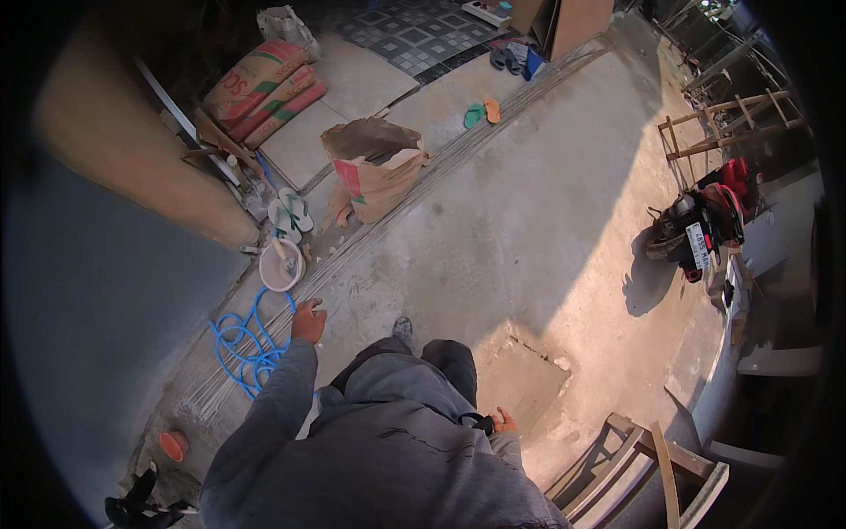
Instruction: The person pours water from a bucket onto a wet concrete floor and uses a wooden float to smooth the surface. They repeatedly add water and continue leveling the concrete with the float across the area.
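Note:
My left hand (308,323) hangs in front of me with its fingers loosely bent and apart, and nothing shows in it. Beneath it, a coiled blue hose (236,333) lies on the concrete beside a bundle of long thin rods (352,247). Just past that hand stands a pale bucket (280,267) with a handled tool in it. My right hand (504,421) is low at my right side, fingers spread and apparently holding nothing. A small black item (478,423) sits close to it, its kind unclear.
An open paper sack (377,189) stands ahead, with stacked full sacks (264,93) behind it. Sandals (291,214) lie near the wall. A motorbike (705,220) is parked at right. A wooden frame (652,472) stands near right; a small orange pot (174,446) lies near left.

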The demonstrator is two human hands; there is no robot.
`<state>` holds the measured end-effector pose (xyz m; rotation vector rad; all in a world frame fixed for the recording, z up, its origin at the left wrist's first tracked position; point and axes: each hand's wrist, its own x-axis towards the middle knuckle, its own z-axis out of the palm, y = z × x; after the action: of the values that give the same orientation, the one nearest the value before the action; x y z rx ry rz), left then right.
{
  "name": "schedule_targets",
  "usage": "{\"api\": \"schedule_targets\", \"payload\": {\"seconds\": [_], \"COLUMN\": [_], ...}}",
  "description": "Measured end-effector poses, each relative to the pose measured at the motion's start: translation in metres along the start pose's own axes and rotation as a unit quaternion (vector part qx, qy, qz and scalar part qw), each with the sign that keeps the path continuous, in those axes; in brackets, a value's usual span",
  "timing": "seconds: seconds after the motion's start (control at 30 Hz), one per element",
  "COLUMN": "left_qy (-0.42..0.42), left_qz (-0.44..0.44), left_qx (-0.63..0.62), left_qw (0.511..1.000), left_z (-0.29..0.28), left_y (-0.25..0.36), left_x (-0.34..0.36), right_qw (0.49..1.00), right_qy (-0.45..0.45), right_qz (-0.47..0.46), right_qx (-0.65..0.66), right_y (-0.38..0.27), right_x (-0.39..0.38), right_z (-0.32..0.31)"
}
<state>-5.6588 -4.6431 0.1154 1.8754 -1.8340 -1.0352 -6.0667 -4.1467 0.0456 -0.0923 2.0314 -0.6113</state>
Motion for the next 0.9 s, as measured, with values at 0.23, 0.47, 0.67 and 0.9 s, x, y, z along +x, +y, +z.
{"api": "schedule_targets", "payload": {"seconds": [0.23,0.47,0.67,0.9], "left_qy": [-0.002,0.089,0.105,-0.189], "left_qz": [0.188,-0.037,-0.204,-0.225], "left_qx": [-0.041,0.034,0.104,0.331], "left_qw": [0.981,0.995,0.968,0.897], "left_z": [0.061,0.13,0.162,0.217], "left_y": [0.296,0.343,0.375,0.335], "left_x": [0.3,0.52,0.597,0.759], "right_qw": [0.962,0.893,0.913,0.838], "right_qy": [0.052,-0.04,0.138,0.045], "right_qz": [-0.042,-0.147,-0.374,-0.53], "right_qx": [-0.266,-0.424,-0.093,-0.124], "right_y": [-0.213,-0.54,-1.026,-1.455], "right_x": [0.176,0.452,0.67,0.72], "right_z": [-0.032,-0.154,-0.221,-0.125]}}
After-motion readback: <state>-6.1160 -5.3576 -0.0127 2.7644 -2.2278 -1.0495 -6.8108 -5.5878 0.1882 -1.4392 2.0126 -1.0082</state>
